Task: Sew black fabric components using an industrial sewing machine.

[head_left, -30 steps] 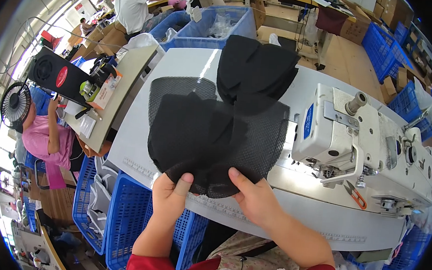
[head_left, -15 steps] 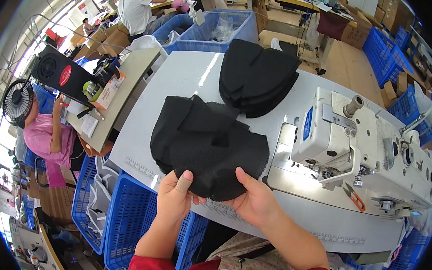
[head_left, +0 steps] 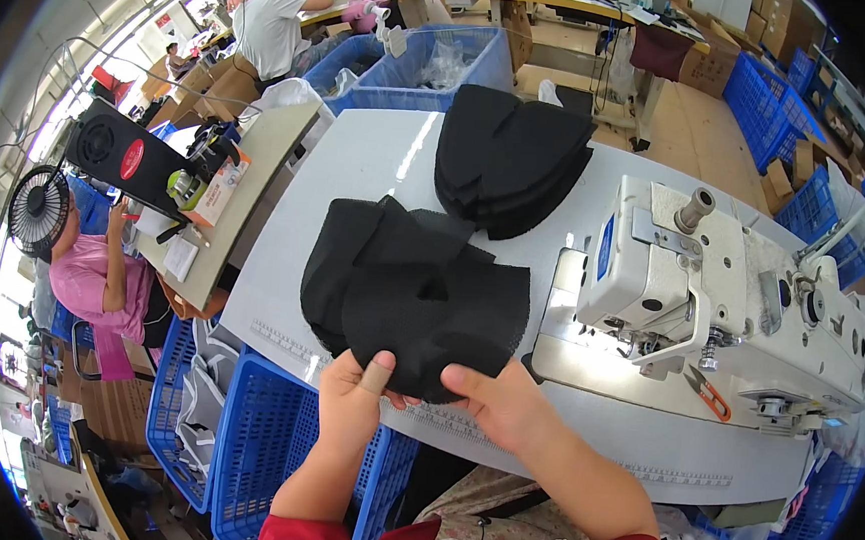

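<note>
A black mesh fabric piece (head_left: 439, 326) with curved edges is held at its near edge by both hands. My left hand (head_left: 352, 385) pinches it, thumb on top, with a tan wrap around that thumb. My right hand (head_left: 504, 400) grips the same edge further right, thumb on top and fingers underneath, partly hidden. Other black fabric pieces (head_left: 339, 238) lie on the table just beyond and to the left of it. Farther back rests a stack of cut black fabric panels (head_left: 511, 155). To the right stands a white sewing machine (head_left: 653, 275).
Orange-handled snips (head_left: 710, 395) lie on the machine bed. A measuring tape strip runs along the near edge of the grey table (head_left: 361, 145). Blue baskets (head_left: 260, 449) stand at the left, one with grey pieces. A person in pink (head_left: 101, 277) sits at the left.
My right thumb has slid left along the near edge, toward my left hand. The held fabric now lies smoother and shifts slightly left.
</note>
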